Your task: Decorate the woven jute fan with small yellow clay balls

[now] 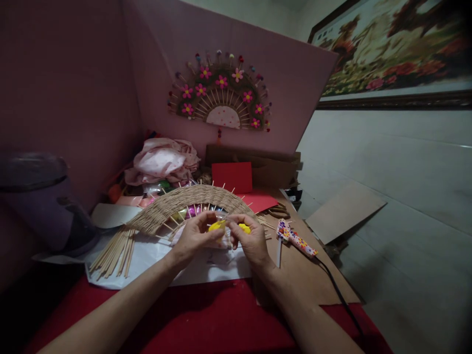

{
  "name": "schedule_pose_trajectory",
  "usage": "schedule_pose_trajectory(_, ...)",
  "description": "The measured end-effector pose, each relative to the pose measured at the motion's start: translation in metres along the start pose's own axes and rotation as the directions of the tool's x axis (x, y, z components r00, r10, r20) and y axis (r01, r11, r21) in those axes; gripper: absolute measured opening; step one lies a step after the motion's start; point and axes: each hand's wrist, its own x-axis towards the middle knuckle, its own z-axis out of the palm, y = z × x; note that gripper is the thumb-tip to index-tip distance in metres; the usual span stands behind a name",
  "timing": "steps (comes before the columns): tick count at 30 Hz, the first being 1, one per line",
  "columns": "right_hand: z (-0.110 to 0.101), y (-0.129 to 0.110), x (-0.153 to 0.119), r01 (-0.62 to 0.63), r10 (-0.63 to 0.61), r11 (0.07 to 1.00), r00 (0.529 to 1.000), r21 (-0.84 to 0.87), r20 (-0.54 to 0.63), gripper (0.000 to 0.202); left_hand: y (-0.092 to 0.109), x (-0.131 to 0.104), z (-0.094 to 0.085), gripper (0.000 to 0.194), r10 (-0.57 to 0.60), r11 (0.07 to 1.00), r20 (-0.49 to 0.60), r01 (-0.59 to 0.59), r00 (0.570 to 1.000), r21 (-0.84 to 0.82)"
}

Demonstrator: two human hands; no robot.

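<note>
My left hand point(194, 235) is closed in a pinch on a soft yellow clay-like lump point(217, 225). Beside it, my right hand point(251, 242) has its fingers curled together, with a second yellow bit point(244, 228) showing among them. The fingertips of both hands nearly meet, and a thin clear film seems to lie between them. Just behind the hands stands a fan-shaped frame of woven tan cord point(165, 204) on thin sticks. My hands hide part of its lower middle.
A flower-patterned glue gun point(297, 239) with a black cord lies on cardboard point(317, 280) at right. Several loose sticks point(114, 253) rest on white sheeting at left. Red card point(232, 177), pink cloth point(165, 160) and a purple bin point(47, 206) stand around. A finished flowered fan point(221, 93) hangs behind.
</note>
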Motion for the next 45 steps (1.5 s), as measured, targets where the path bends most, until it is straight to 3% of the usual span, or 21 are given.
schedule_pose_trajectory(2, -0.002, -0.001, 0.001, -0.004, 0.003, 1.0, 1.0, 0.013, 0.006, 0.025, 0.001, 0.0, -0.001, 0.037, -0.039, 0.999, 0.027, 0.039, 0.999, 0.0)
schedule_pose_trajectory(7, -0.002, -0.001, 0.002, -0.045, 0.041, 0.996, 0.998, 0.083, 0.048, 0.022, 0.002, 0.002, -0.003, 0.031, -0.058, 0.998, -0.021, 0.059, 0.998, 0.008)
schedule_pose_trajectory(17, -0.004, -0.002, 0.002, -0.011, 0.009, 0.999, 0.999, 0.049, 0.036, 0.025, 0.005, 0.004, -0.007, 0.022, 0.015, 0.989, -0.11, 0.002, 0.994, 0.147)
schedule_pose_trajectory(24, -0.004, -0.001, 0.003, 0.012, -0.012, 1.0, 0.999, -0.003, 0.037, 0.024, 0.002, 0.004, -0.008, 0.023, 0.012, 0.98, -0.101, 0.009, 0.995, 0.199)
schedule_pose_trajectory(31, -0.004, -0.003, 0.002, 0.033, -0.033, 0.999, 0.999, -0.042, 0.019, 0.025, -0.003, 0.006, -0.009, 0.019, 0.179, 0.924, -0.065, -0.145, 0.982, 0.355)
schedule_pose_trajectory(45, -0.006, -0.002, 0.004, 0.019, -0.016, 0.998, 0.999, -0.057, 0.046, 0.024, -0.005, 0.006, -0.011, 0.02, 0.192, 0.922, -0.053, -0.162, 0.98, 0.351)
